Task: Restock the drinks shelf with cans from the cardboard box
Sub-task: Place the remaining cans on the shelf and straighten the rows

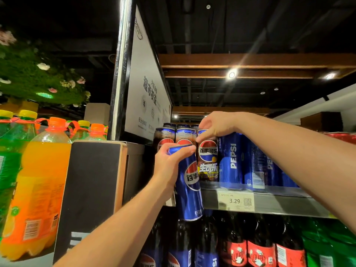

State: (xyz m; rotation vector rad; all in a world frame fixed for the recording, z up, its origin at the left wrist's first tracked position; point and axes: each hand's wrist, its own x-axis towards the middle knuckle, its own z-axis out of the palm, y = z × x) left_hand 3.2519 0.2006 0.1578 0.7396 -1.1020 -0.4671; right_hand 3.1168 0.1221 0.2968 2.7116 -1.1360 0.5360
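My left hand (169, 164) grips a tall blue Pepsi can (189, 191) by its upper part, holding it tilted in front of the shelf edge (279, 202). My right hand (217, 125) reaches over the shelf and pinches the top of a dark brown Pepsi can (208, 162) standing at the front. Left of it stand more dark cans (165, 135) in rows. To the right stand blue Pepsi cans (231, 160). The cardboard box is out of view.
A price tag (236, 201) reading 3.29 sits on the shelf edge. Dark cola bottles (237, 245) and green bottles (327, 245) fill the shelf below. Orange soda (38, 180) and green soda bottles stand at left beside a dark panel (90, 189). A white sign (146, 83) hangs above.
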